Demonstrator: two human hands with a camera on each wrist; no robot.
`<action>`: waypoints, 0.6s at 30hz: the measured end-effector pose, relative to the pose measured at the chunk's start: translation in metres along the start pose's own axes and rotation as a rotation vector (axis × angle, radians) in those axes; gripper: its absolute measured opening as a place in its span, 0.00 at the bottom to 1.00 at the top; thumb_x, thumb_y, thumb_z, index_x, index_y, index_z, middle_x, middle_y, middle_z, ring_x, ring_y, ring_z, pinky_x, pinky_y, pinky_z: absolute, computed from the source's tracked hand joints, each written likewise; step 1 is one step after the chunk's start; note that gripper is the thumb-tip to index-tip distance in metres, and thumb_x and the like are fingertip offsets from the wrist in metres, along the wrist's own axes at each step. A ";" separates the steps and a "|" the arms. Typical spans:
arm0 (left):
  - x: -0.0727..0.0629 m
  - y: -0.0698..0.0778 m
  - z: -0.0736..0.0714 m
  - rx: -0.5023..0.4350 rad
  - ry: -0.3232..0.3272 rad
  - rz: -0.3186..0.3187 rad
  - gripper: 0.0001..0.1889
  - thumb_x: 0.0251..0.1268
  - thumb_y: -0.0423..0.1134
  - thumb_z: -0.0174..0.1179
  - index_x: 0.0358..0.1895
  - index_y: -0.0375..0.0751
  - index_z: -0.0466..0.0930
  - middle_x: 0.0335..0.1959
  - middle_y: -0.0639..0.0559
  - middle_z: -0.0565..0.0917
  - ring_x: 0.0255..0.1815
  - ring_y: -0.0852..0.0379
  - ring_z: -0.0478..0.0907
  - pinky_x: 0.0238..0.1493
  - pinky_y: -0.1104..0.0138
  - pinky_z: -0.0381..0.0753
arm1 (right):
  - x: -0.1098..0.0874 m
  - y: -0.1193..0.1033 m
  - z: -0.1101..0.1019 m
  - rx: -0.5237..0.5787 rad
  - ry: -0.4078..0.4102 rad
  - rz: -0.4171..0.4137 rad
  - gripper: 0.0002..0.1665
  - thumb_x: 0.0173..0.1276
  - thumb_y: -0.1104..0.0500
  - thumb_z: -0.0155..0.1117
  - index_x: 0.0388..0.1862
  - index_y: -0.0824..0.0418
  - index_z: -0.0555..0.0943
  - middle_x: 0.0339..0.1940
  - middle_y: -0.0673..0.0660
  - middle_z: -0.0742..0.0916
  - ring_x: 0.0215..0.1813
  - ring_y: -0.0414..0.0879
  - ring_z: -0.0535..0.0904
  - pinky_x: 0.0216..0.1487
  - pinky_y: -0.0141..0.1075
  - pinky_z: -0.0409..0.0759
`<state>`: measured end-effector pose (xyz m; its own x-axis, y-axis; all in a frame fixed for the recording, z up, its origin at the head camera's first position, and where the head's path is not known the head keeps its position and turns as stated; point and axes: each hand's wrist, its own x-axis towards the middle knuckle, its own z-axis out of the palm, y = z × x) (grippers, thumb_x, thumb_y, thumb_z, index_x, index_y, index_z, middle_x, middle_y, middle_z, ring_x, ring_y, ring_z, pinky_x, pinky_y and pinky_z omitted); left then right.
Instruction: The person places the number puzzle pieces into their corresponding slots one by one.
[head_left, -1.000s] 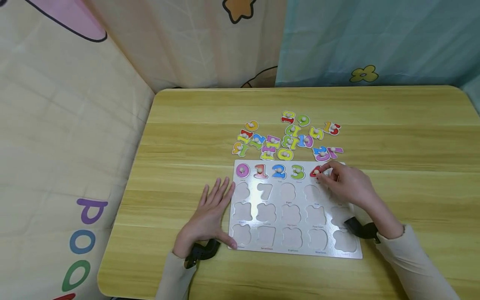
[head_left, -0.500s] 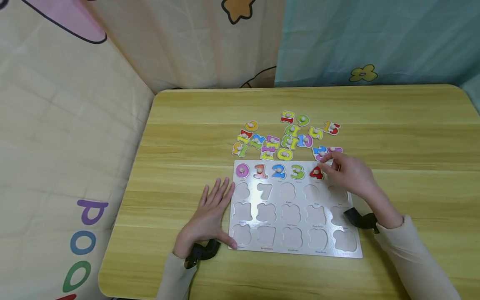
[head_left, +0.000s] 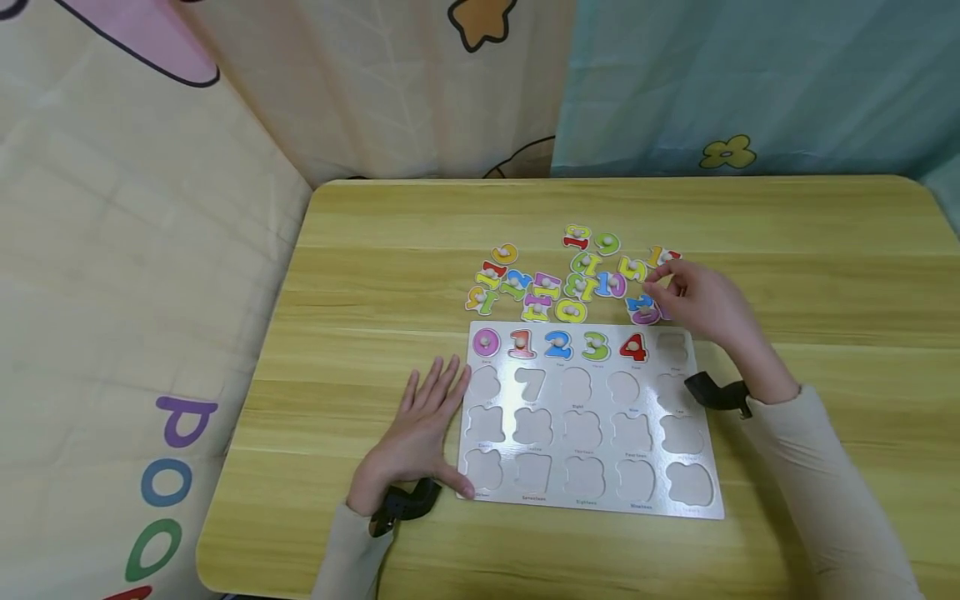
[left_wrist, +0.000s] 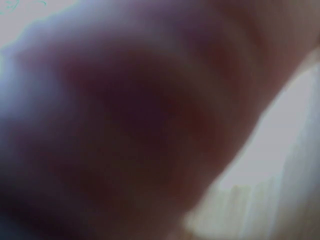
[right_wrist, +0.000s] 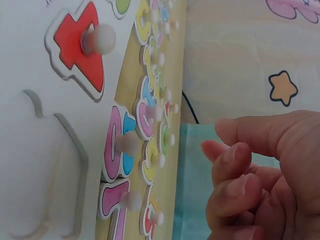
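My left hand (head_left: 416, 429) lies spread on the left side of a white number puzzle board (head_left: 551, 394), thumb at its lower corner. The left wrist view is blurred, mostly dark skin. My right hand (head_left: 701, 304) hovers beyond the board's far right corner, fingers loosely curled and thumb apart from them; the right wrist view shows nothing held. Near its fingertips are the yellow 5 piece (head_left: 632, 268), the 20 piece (head_left: 642, 312) and the 15 piece (head_left: 660, 254). The pink 7 piece (right_wrist: 115, 195) is largely hidden behind the hand in the head view. The red 4 piece (right_wrist: 75, 42) sits in its slot.
Pieces 0 to 3, such as the blue 2 (head_left: 558, 343), fill the start of the top row. Several knobbed number pieces (head_left: 546, 286) lie scattered beyond the board on the wooden table (head_left: 375, 275). Printed curtains (head_left: 390, 92) hang behind and at the left.
My right hand has let go of the red 4 in its slot and moved away from me, over the loose pieces. The left hand has stayed in place.
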<state>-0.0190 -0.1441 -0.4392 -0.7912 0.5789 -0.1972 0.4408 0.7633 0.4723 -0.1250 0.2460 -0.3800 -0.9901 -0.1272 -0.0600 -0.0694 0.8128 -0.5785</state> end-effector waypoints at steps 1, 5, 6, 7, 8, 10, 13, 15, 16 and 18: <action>0.000 0.000 0.000 0.001 0.000 -0.001 0.80 0.15 0.72 0.74 0.76 0.39 0.34 0.76 0.44 0.31 0.74 0.46 0.23 0.69 0.50 0.22 | 0.007 0.001 0.001 -0.005 -0.015 0.008 0.17 0.69 0.51 0.59 0.47 0.63 0.78 0.21 0.56 0.75 0.20 0.50 0.67 0.18 0.39 0.60; 0.000 -0.001 0.001 0.001 0.002 0.001 0.81 0.15 0.72 0.73 0.76 0.39 0.34 0.76 0.44 0.31 0.74 0.46 0.23 0.69 0.51 0.22 | 0.031 0.005 0.005 -0.039 -0.059 0.043 0.19 0.69 0.51 0.59 0.51 0.63 0.76 0.24 0.58 0.75 0.21 0.51 0.68 0.19 0.39 0.61; 0.000 -0.001 0.001 0.003 0.002 0.003 0.81 0.15 0.72 0.73 0.76 0.39 0.34 0.76 0.44 0.31 0.74 0.46 0.23 0.69 0.50 0.22 | 0.036 0.007 0.007 -0.051 -0.066 0.051 0.19 0.69 0.51 0.59 0.52 0.63 0.75 0.24 0.58 0.75 0.22 0.51 0.68 0.20 0.40 0.61; 0.000 -0.001 0.002 0.006 0.002 0.005 0.81 0.15 0.73 0.72 0.76 0.39 0.34 0.76 0.44 0.31 0.74 0.46 0.23 0.69 0.50 0.22 | 0.041 0.008 0.008 -0.061 -0.072 0.061 0.19 0.69 0.52 0.59 0.51 0.63 0.75 0.25 0.58 0.76 0.22 0.51 0.68 0.20 0.40 0.61; 0.000 -0.001 0.002 0.008 0.002 0.007 0.81 0.15 0.73 0.72 0.76 0.39 0.34 0.76 0.44 0.31 0.74 0.46 0.23 0.69 0.50 0.22 | 0.044 0.010 0.009 -0.072 -0.079 0.070 0.18 0.69 0.52 0.59 0.51 0.63 0.75 0.25 0.58 0.76 0.23 0.52 0.68 0.21 0.40 0.62; 0.000 -0.002 0.002 0.012 0.001 0.009 0.81 0.15 0.74 0.71 0.76 0.40 0.34 0.76 0.44 0.31 0.74 0.45 0.23 0.69 0.50 0.22 | 0.049 0.012 0.011 -0.090 -0.096 0.084 0.16 0.69 0.53 0.59 0.48 0.63 0.76 0.26 0.59 0.77 0.23 0.52 0.69 0.22 0.40 0.63; 0.000 -0.001 0.002 0.010 0.003 0.010 0.81 0.15 0.74 0.71 0.76 0.39 0.34 0.76 0.44 0.31 0.74 0.45 0.23 0.69 0.50 0.22 | 0.052 0.016 0.014 -0.104 -0.111 0.097 0.15 0.68 0.53 0.60 0.45 0.63 0.76 0.27 0.59 0.77 0.25 0.52 0.70 0.23 0.40 0.63; 0.000 -0.001 0.001 0.004 0.005 0.009 0.81 0.14 0.73 0.72 0.76 0.39 0.34 0.76 0.44 0.32 0.74 0.45 0.24 0.69 0.50 0.22 | 0.053 0.017 0.015 -0.109 -0.117 0.104 0.15 0.68 0.52 0.60 0.43 0.63 0.76 0.27 0.59 0.77 0.25 0.52 0.70 0.23 0.40 0.63; 0.000 -0.001 0.001 0.002 0.006 0.008 0.81 0.14 0.73 0.72 0.76 0.39 0.34 0.76 0.44 0.32 0.74 0.45 0.24 0.69 0.49 0.22 | 0.054 0.018 0.016 -0.110 -0.119 0.106 0.15 0.68 0.52 0.60 0.43 0.63 0.76 0.27 0.59 0.77 0.25 0.52 0.70 0.23 0.40 0.63; 0.000 -0.001 0.000 -0.002 0.006 0.006 0.81 0.14 0.73 0.73 0.76 0.39 0.35 0.76 0.44 0.32 0.74 0.45 0.24 0.69 0.49 0.22 | 0.054 0.018 0.017 -0.112 -0.124 0.105 0.16 0.69 0.51 0.59 0.42 0.64 0.75 0.27 0.59 0.77 0.25 0.52 0.70 0.23 0.40 0.63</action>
<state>-0.0191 -0.1448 -0.4400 -0.7911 0.5818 -0.1889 0.4450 0.7592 0.4749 -0.1778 0.2441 -0.4081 -0.9704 -0.1021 -0.2189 0.0133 0.8823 -0.4705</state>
